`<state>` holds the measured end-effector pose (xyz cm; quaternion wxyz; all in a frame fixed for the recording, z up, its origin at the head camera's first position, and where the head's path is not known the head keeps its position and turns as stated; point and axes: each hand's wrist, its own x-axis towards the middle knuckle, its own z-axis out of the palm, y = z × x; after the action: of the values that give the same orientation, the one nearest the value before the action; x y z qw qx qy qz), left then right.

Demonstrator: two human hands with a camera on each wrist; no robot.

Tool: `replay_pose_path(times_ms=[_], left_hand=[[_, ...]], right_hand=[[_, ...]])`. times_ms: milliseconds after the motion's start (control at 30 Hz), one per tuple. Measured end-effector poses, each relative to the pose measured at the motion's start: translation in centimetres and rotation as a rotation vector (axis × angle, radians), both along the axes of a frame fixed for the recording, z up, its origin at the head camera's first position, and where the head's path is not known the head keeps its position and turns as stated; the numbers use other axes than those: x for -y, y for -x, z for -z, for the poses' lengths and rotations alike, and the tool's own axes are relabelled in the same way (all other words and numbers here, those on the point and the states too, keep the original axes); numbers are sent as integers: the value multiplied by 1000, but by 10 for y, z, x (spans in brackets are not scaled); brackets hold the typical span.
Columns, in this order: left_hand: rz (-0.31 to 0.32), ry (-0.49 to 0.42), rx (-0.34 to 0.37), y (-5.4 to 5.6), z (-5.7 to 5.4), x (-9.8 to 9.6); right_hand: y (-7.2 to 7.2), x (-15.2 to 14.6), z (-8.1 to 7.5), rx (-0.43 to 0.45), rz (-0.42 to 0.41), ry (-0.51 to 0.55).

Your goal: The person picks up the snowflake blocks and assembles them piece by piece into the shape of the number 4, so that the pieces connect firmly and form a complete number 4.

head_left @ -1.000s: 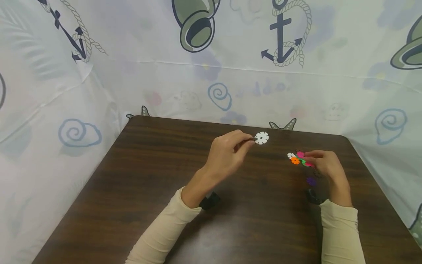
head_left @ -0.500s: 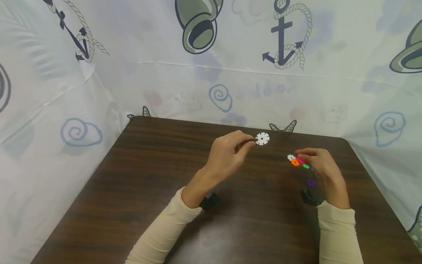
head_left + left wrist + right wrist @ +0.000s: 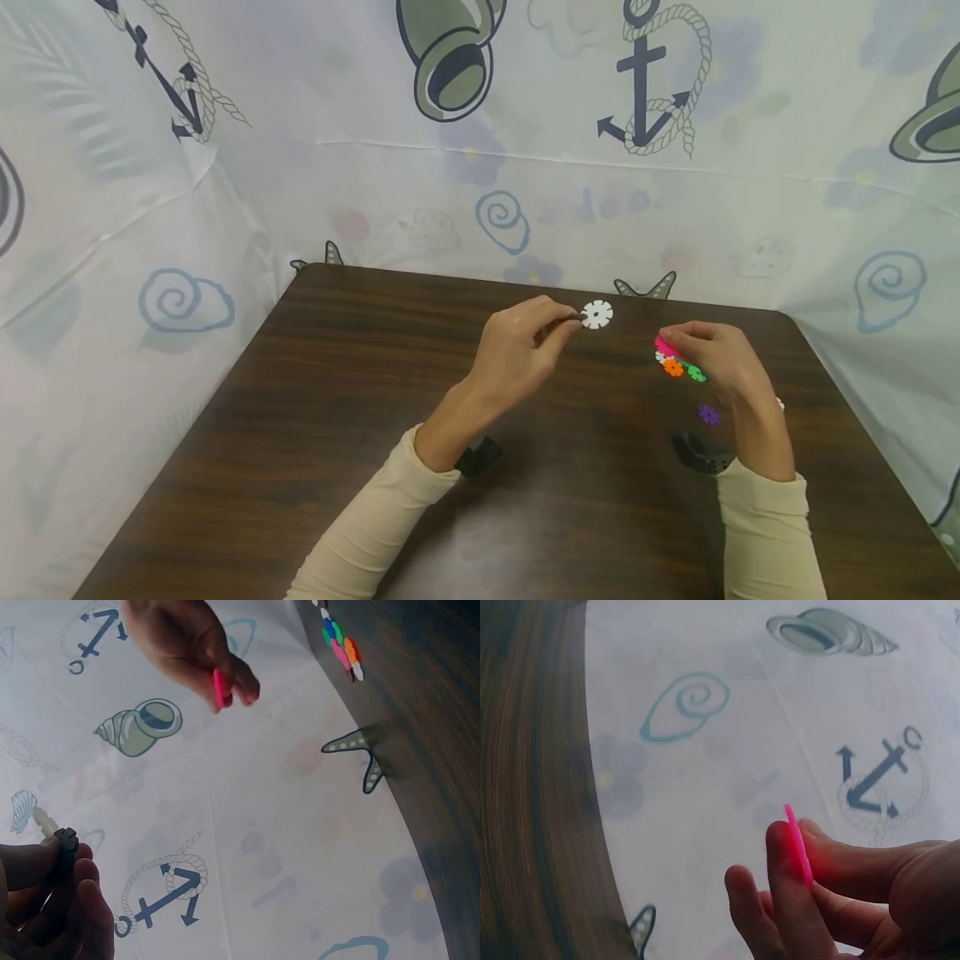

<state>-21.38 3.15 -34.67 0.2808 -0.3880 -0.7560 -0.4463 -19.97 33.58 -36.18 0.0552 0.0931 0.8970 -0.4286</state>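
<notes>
My left hand [image 3: 517,346] pinches a dark notched disc [image 3: 66,844], joined at its edge to a white flower-shaped disc [image 3: 603,320]. Both are held up over the far part of the table. To the right, my right hand [image 3: 723,358] pinches a bright pink disc [image 3: 799,844] between thumb and fingers, raised above the loose discs. Below and around it in the head view lie an orange disc [image 3: 672,367], a small white disc [image 3: 661,357] and a green disc [image 3: 697,373]. Nearer the wrist is a purple disc [image 3: 708,415].
A dark wood-grain table [image 3: 315,400] spreads under both arms. Behind it hangs a white cloth [image 3: 360,192] printed with anchors and shells. Partly hidden by the right wrist is a pale disc [image 3: 781,404].
My right hand has picked the pink disc out of the group, lifting it and carrying it left. My left hand holds its joined discs in nearly the same spot.
</notes>
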Motion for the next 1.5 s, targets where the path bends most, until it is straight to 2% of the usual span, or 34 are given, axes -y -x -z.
replay_pose_path(times_ms=[267,433,533,667,867,1000,1133,1267,1500], left_hand=[[-1,14,3,0,1,-1],[3,15,9,1,1,-2],[3,16,23,1,2,-3],[0,18,37,2,2,-3],[-2,21,39,2,2,-5],[-2,17,38,2,3,-5],[-5,15,37,2,2,-4],[5,14,38,1,2,-4],[35,24,32,-1,1,-4]], right_hand=[[-4,13,-7,-142,-29,304],[-12,30,-19,-223,-6,393],[-18,42,-25,-306,10,409],[-27,55,-32,-422,11,382],[-39,68,-40,-529,-32,327],[-44,76,-43,-636,-63,232],[-46,84,-43,-761,-89,67],[-47,90,-40,-861,-118,-35],[-47,94,-38,-937,-119,-65]])
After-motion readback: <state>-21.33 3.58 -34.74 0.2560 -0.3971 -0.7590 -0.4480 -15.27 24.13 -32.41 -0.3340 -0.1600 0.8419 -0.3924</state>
